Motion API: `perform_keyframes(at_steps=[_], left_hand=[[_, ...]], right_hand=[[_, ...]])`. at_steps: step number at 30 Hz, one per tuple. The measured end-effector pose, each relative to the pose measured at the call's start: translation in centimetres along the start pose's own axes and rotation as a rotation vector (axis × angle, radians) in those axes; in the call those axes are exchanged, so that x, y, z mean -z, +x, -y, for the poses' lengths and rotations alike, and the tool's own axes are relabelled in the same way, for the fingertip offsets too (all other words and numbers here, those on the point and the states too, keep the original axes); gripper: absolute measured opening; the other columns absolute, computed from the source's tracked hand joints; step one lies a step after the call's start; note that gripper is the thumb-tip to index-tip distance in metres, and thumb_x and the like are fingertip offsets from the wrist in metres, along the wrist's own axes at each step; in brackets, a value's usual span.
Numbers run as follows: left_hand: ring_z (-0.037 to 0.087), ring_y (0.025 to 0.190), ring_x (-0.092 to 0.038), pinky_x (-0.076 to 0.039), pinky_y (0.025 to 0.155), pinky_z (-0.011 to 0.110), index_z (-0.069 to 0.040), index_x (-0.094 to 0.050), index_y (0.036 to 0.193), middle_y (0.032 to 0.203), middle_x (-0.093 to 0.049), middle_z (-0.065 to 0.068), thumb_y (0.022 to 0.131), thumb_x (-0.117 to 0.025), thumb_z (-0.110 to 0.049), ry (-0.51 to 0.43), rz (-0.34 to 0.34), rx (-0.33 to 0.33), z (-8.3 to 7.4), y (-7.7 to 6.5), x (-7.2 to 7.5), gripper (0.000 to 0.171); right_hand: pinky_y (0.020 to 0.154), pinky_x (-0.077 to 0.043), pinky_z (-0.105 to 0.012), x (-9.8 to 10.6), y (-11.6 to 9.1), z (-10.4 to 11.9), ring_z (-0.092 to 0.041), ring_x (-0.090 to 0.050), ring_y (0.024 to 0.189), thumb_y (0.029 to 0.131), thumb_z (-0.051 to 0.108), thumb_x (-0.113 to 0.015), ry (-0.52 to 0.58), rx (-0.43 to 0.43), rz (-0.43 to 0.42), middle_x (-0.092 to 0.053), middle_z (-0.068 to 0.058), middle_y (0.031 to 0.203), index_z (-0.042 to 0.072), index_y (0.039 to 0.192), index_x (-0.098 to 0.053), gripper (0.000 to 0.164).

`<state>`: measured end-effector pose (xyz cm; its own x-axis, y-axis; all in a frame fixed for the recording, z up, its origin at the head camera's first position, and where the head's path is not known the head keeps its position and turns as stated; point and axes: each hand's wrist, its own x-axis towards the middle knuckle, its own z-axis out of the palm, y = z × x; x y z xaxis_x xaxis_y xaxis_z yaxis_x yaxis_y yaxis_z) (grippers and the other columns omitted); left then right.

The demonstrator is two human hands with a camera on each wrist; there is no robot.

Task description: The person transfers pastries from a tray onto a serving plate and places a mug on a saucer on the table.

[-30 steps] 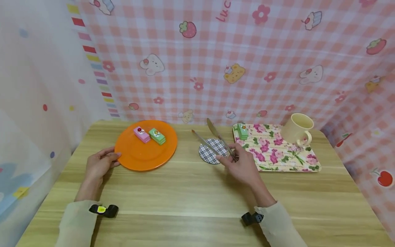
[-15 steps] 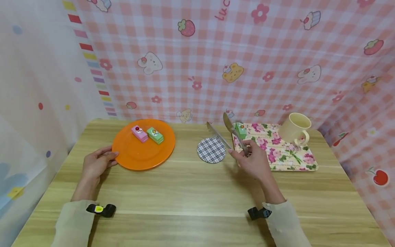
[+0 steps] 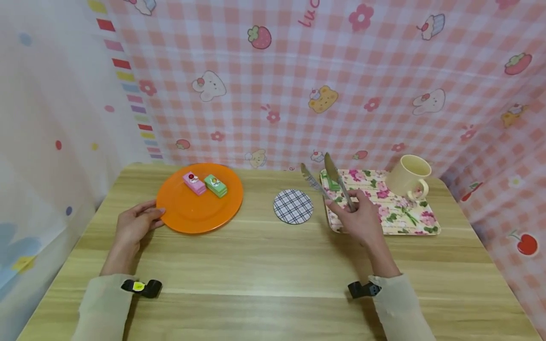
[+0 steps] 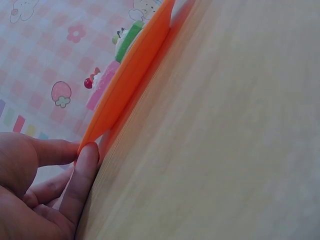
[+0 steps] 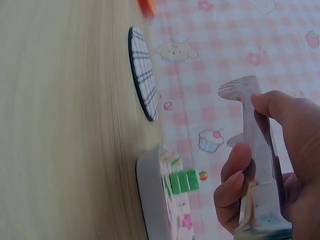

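My left hand pinches the rim of an orange plate between thumb and fingers. On the plate lie a pink toy cake slice with a cherry and a green one. Metal serving tongs are in my right hand, their arms spread apart and tips pointing away from me. In the right wrist view, one tip of the tongs is fork-shaped. Another green toy cake slice sits at the left end of the floral tray, partly covered by the tongs in the head view.
A cream mug stands on the tray's back right. A round plaid coaster lies on the wooden table between plate and tray. Pink checked cloth hangs behind the table, and a white cloth hangs at the left.
My right hand has carried the tongs rightward from over the coaster to the tray's left end, by the green cake slice. The left hand stays on the plate rim.
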<state>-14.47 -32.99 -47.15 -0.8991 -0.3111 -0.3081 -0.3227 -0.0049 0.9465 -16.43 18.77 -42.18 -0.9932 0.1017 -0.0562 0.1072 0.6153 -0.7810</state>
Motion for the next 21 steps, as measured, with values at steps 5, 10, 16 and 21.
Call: perform_keyframes(at_steps=[5, 10, 16, 21], left_hand=[[0.0, 0.073, -0.07, -0.064, 0.071, 0.018, 0.004, -0.043, 0.153, 0.083, -0.068, -0.017, 0.098, -0.068, -0.008, 0.007, 0.001, -0.002, -0.1, 0.0, -0.1, 0.061], [0.0, 0.073, -0.07, -0.064, 0.07, 0.018, 0.005, -0.043, 0.152, 0.083, -0.069, -0.017, 0.098, -0.067, -0.007, 0.007, -0.002, -0.002, -0.2, -0.1, -0.1, 0.06], [-0.001, 0.073, -0.07, -0.064, 0.071, 0.018, 0.004, -0.043, 0.152, 0.083, -0.068, -0.018, 0.099, -0.068, -0.01, 0.018, -0.006, 0.004, -0.3, -0.1, -0.2, 0.061], [-0.001, 0.073, -0.07, -0.064, 0.071, 0.018, 0.004, -0.043, 0.152, 0.083, -0.068, -0.017, 0.099, -0.067, -0.01, 0.03, -0.013, 0.008, -0.2, -0.1, -0.3, 0.06]], right_hand=[[0.047, -0.052, -0.031, 0.8, 0.2, -0.5, -0.02, -0.063, 0.057, 0.081, 0.071, -0.073, 0.013, -0.03, 0.003, -0.064, -0.009, 0.081, 0.01, 0.136, -0.053, 0.085], [0.047, -0.052, -0.032, 1.4, 0.3, -0.9, -0.025, -0.066, 0.058, 0.083, 0.072, -0.07, 0.001, -0.054, -0.005, -0.069, -0.016, 0.086, 0.01, 0.127, -0.06, 0.076], [0.051, -0.055, -0.032, 1.6, 0.9, -1.7, -0.025, -0.07, 0.062, 0.086, 0.072, -0.066, -0.012, -0.109, -0.004, -0.069, -0.015, 0.093, 0.009, 0.134, -0.06, 0.08], [0.052, -0.055, -0.032, 1.6, 1.1, -2.3, -0.023, -0.068, 0.062, 0.087, 0.072, -0.065, -0.013, -0.147, 0.006, -0.07, -0.017, 0.097, 0.007, 0.134, -0.059, 0.08]])
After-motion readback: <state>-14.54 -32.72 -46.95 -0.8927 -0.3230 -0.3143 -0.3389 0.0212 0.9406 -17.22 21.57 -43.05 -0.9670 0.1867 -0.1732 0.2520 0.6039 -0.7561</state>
